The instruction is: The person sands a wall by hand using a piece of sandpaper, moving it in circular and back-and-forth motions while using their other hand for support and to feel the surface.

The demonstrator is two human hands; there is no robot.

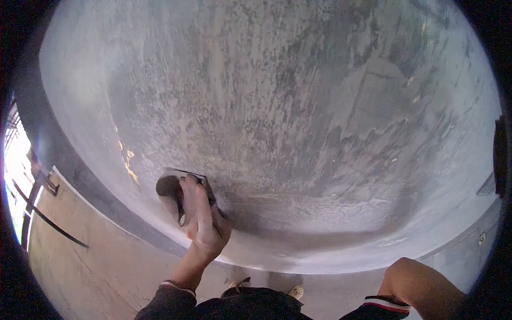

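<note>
My left hand [205, 218] is wrapped round a dark sanding block [170, 189] and presses it against the lower left of a large grey wall [256, 106]. The wall is mottled and streaky, with a few yellowish chipped spots. The fingers point up along the block, and pale dust coats them. On the right, only my bent arm shows; my right hand is out of sight.
Below the wall lies a dusty floor [96, 266], with my shoes [296, 292] near its base. A dark cable or bar [57, 228] crosses the floor at left, beside a bright opening. A dark object [501, 157] stands at the right edge.
</note>
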